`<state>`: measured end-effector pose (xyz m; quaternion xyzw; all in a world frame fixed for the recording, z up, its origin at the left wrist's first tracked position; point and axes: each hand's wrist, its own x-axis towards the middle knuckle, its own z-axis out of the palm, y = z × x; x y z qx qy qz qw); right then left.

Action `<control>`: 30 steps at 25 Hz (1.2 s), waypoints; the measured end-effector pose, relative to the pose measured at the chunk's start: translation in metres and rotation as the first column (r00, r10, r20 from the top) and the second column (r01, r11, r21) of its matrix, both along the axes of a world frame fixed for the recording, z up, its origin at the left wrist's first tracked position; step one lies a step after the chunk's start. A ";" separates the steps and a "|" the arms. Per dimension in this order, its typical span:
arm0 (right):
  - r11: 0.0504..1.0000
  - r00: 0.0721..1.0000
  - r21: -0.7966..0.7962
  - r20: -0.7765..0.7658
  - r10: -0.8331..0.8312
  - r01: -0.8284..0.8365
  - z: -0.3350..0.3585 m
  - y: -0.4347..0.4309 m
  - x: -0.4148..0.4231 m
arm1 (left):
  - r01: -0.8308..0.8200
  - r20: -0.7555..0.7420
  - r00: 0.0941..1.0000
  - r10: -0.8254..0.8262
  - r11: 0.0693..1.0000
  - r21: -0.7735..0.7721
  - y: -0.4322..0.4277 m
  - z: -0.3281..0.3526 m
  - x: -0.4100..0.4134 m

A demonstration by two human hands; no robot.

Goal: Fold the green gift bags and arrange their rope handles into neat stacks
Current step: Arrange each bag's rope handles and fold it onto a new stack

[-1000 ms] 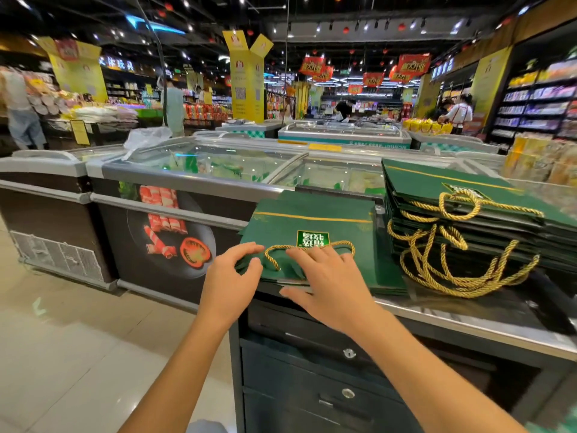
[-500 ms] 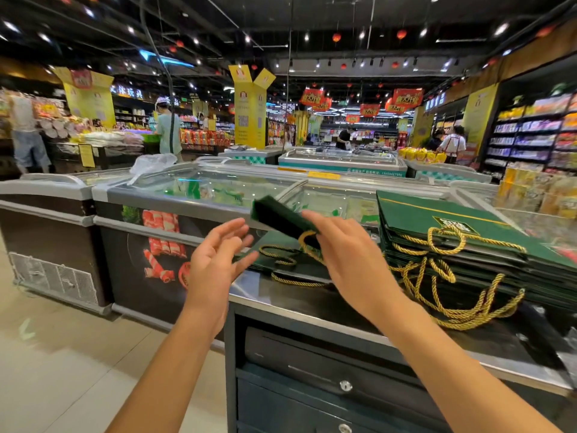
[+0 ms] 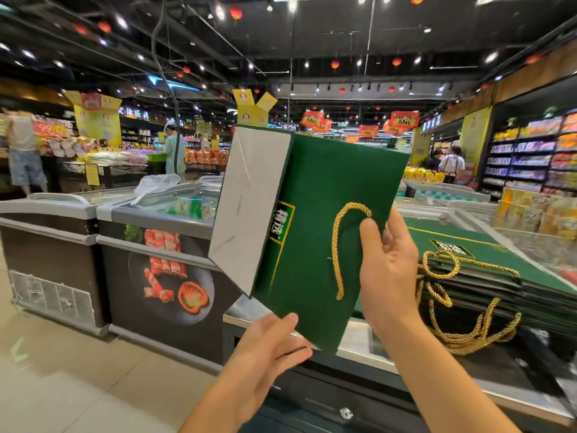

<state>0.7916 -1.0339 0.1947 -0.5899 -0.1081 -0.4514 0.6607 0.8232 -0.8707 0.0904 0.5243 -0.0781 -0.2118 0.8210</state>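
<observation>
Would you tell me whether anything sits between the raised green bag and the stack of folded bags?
Nothing visible does. The right hand grips the green gift bag; the stack of folded bags lies just to its right, only its own rope handles on top.

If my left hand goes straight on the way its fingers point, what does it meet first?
Likely the lower edge of the green bag your right hand holds up. The left hand, open, is right by it; contact is unclear.
</observation>
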 end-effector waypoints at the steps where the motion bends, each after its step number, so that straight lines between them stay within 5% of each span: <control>1: 0.996 0.998 0.065 -0.025 0.058 -0.057 -0.004 0.004 -0.001 | -0.038 -0.001 0.999 0.038 0.999 -0.033 0.002 -0.002 0.000; 6: 0.993 0.974 0.064 -0.197 0.113 -0.102 -0.026 0.010 -0.003 | -0.234 0.097 0.964 0.247 0.964 -0.130 0.030 0.004 0.004; 10: 0.998 0.880 -0.031 -0.474 0.029 -0.049 -0.044 -0.002 -0.005 | -0.277 0.166 0.942 0.291 0.956 -0.100 0.058 0.009 0.017; 15: 0.936 0.728 -0.349 -0.652 -0.213 -0.038 -0.063 -0.033 -0.012 | -0.284 0.169 0.948 0.271 0.957 0.058 0.081 0.004 0.036; 19: 0.703 0.775 -0.709 -0.417 -0.474 0.048 -0.072 -0.051 -0.003 | -0.278 0.168 0.956 0.239 0.920 0.275 0.080 0.002 0.052; 22: 0.423 0.724 -0.899 -0.366 -0.584 -0.114 -0.089 -0.064 0.009 | -0.300 0.199 0.950 0.239 0.870 0.392 0.075 0.000 0.059; 25: 0.385 0.694 -0.898 -0.416 -0.588 -0.213 -0.104 -0.065 0.009 | -0.424 0.409 0.886 0.217 0.735 0.529 0.076 -0.001 0.068; 29: 0.361 0.688 -0.917 -0.372 -0.623 -0.169 -0.109 -0.063 0.005 | -0.756 0.782 0.623 0.005 0.258 0.601 0.071 0.002 0.068; 30: 0.361 0.691 -0.918 -0.368 -0.623 -0.163 -0.109 -0.064 0.004 | -0.818 0.847 0.529 -0.055 0.233 0.526 0.064 0.005 0.062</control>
